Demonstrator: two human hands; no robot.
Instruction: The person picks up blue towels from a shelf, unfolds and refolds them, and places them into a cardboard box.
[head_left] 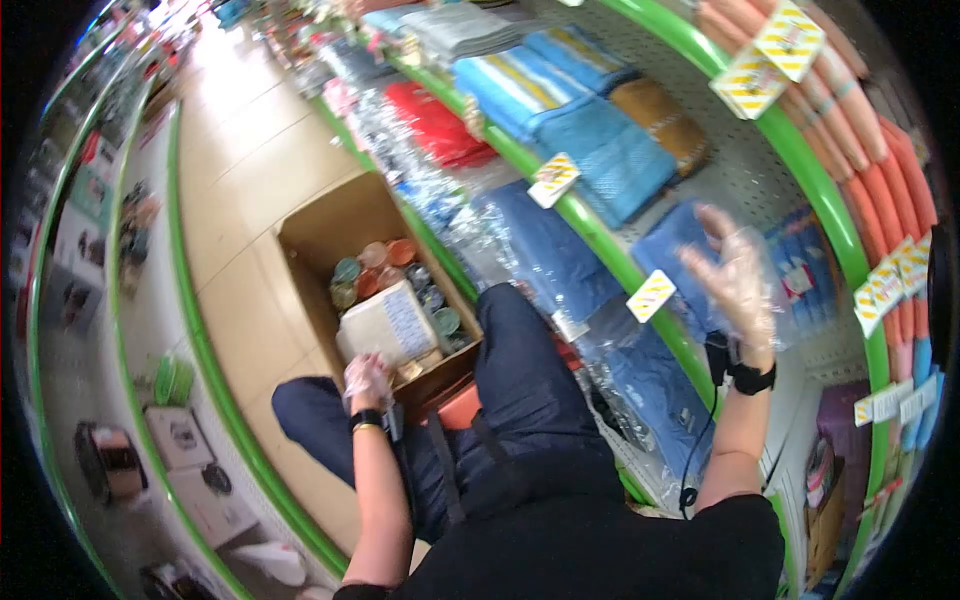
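Here, left hand (368, 380): in a clear plastic glove, fingers curled at the near edge of the open brown cardboard box (320, 235); whether it grips anything I cannot tell.
Right hand (735, 280): gloved too, raised, fingers spread wide, holding nothing, just before the folded blue cloths (668, 250) on the shelf.
Box: on the floor beside the green shelf rail (600, 240), holding round lidded jars (375, 268) and a flat white packet (385, 322).

Shelving beside you: a green shelf rail (590, 225) carried yellow-striped price tags (555, 178). Above it lay red towels (435, 125), striped blue towels (520, 90) and an ochre towel (660, 115); orange rolls (860, 130) stood at the upper right. Purple packs (845, 430) sat low to your right. Tan floor tiles (240, 170) ran up the aisle, with boxed goods (180, 435) on the shelf opposite you.
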